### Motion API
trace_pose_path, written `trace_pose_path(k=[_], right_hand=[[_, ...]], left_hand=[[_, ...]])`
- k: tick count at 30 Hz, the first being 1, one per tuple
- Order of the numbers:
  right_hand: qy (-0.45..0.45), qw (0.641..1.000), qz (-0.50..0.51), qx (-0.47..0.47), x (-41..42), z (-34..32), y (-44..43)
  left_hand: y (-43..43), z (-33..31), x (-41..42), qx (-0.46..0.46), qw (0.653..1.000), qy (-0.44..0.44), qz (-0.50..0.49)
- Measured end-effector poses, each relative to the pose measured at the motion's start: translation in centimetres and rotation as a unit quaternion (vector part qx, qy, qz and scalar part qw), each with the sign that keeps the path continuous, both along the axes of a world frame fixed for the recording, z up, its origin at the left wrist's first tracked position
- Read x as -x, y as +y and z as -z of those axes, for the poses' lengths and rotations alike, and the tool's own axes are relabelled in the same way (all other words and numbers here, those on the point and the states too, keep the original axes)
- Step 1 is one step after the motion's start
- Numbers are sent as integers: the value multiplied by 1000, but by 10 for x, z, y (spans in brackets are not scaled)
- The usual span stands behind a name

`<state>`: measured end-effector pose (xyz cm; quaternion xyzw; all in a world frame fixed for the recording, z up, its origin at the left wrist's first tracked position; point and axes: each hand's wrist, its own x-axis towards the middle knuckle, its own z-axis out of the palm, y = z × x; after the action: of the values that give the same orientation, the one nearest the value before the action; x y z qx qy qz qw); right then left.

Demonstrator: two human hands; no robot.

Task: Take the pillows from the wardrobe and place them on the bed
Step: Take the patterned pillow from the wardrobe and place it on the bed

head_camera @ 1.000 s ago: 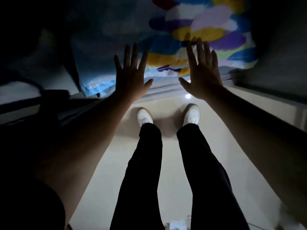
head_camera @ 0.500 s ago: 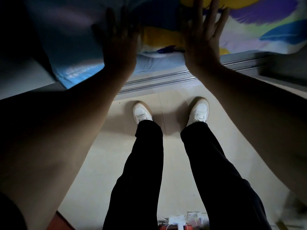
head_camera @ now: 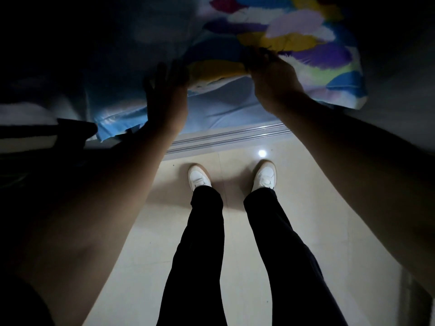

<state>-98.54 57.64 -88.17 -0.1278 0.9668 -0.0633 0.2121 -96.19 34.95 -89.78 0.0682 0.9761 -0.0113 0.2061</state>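
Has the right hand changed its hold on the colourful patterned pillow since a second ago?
Yes. The right hand, earlier spread flat, now has its fingers curled into the colourful patterned pillow above the metal sliding-door track.

two hands (head_camera: 166, 100) (head_camera: 273, 78), one patterned pillow (head_camera: 306, 50), one plain blue pillow (head_camera: 219, 107), two white shoes (head_camera: 199, 177) (head_camera: 264, 175)

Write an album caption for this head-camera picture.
Both hands, left and right, reach a colourful pillow in a dim wardrobe, white shoes below.

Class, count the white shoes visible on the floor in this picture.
2. The left shoe stands on the pale tiled floor near the wardrobe track; the right shoe stands beside it, apart.
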Motion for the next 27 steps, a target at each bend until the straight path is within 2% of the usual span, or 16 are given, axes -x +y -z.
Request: trace_pose_path(k=[6,9,11,14,16,19,23,27], right_hand=[[104,991,16,87,-10,-89,16],[89,991,37,95,-48,-110,38],[88,987,55,119,-75,-113,53],[31,986,99,128,-105,-108,61],[-8,980,143,138,-113,-112,56],[-16,973,181,143,-113,-130,43],[-39,979,175,94,-102,-168,43],[-49,990,120,62,-117,-182,32]], left_hand=[[22,-77,-5,-29,997,69,12],[35,-94,-2,-44,991,120,41],[48,-100,-3,-44,992,105,50],[64,-116,-8,-41,996,69,35],[72,-133,-11,-37,997,65,9],[73,-166,-20,-35,998,59,-12],[66,-211,-42,-47,997,68,-3],[53,-219,-69,-38,999,23,4]])
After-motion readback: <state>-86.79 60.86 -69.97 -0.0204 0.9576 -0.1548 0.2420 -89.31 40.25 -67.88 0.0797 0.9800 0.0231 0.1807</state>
